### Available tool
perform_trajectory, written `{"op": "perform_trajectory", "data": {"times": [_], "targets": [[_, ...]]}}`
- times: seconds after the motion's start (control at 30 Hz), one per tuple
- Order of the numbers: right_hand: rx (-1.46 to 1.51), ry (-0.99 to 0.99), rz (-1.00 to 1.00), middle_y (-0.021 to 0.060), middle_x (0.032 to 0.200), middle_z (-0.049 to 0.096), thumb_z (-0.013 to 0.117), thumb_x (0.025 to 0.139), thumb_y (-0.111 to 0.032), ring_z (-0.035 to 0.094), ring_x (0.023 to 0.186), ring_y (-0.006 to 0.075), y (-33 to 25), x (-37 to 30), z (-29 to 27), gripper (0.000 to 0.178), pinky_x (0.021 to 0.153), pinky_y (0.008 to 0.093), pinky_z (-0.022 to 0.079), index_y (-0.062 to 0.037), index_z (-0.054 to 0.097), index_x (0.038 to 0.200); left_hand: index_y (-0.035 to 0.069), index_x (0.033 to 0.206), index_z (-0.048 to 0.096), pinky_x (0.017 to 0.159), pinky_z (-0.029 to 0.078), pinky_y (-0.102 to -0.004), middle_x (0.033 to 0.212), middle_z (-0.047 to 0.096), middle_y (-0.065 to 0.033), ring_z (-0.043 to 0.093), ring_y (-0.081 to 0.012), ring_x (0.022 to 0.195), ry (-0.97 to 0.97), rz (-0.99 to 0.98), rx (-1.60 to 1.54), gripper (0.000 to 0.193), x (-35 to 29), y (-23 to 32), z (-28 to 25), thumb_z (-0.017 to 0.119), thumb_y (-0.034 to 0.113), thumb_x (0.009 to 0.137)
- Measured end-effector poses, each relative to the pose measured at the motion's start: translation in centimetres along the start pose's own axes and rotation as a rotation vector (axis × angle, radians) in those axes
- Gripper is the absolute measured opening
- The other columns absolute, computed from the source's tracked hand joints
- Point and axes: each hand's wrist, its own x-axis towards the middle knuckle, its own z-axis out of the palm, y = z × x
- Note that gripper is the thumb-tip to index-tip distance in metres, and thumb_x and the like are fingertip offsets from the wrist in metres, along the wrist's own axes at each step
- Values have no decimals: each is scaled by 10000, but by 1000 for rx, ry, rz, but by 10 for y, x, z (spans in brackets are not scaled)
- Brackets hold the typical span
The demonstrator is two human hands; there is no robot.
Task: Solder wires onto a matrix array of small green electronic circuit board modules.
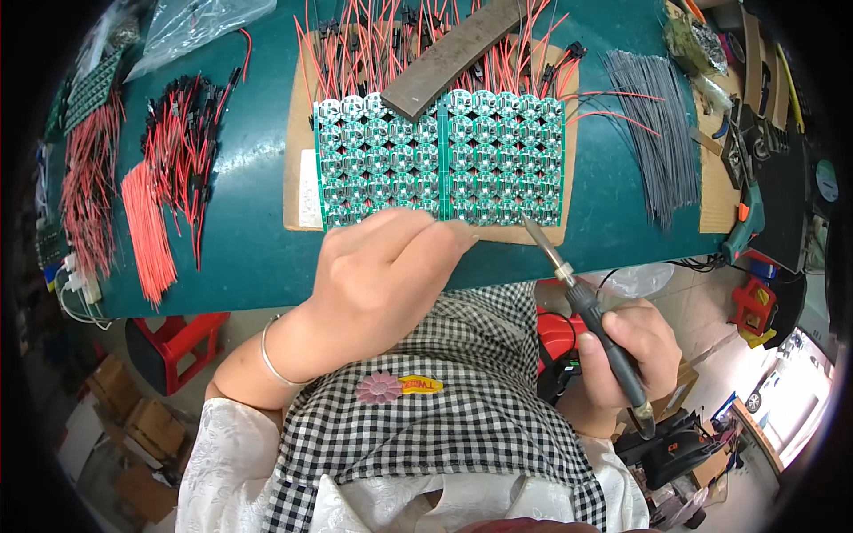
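Observation:
My right hand [644,351] is wrapped round the dark grip of a soldering iron [597,313]. The iron's tip meets or hovers just over the near edge of a panel of green circuit boards [505,160]; I cannot tell which. My left hand [378,271] is closed in a pinch at that near edge, covering part of a second green panel [378,160] to the left. Whatever its fingertips hold is hidden. Red and black wires with black plugs [351,53] fan out beyond the panels. A flat metal bar [453,62] lies slantwise across the wires and the panels' far edge.
Cardboard [298,191] lies under the panels on the green table [253,169]. Bundles of red wires [147,235] and plugged wires [187,133] lie left; dark grey wires [657,142] lie right, near a teal glue gun [746,222]. A red stool [178,346] stands below the table's left side.

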Motion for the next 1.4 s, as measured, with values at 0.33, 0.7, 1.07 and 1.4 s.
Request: {"op": "perform_trajectory", "data": {"times": [0.33,0.7,1.07,1.4], "targets": [[-56,-63,-33,122,718,688,869,699,60,668,586,245,7,11,18,297,533,324,529,21,724,955,3,977,722,569,523,-368,758,662,-106,657,-271,643,39,-10,-4,235,5,-10,23,821,-63,775],[-145,-143,-57,127,756,710,902,714,27,678,598,241,-3,14,20,328,535,327,544,8,732,994,7,982,722,586,553,-369,780,682,-107,681,-268,669,6,-23,34,223,6,-12,27,818,-43,786],[-105,-161,-16,149,758,716,892,720,44,698,619,254,-3,23,13,324,548,334,548,28,724,996,10,978,725,585,562,-360,799,705,-107,699,-265,687,4,-17,40,225,7,-13,26,823,-37,781],[-107,-156,-40,148,753,719,900,710,36,700,611,250,-1,23,14,329,552,332,553,31,725,988,29,978,678,543,540,-374,750,629,-81,666,-252,668,35,10,44,209,5,-15,30,749,-6,783]]}}
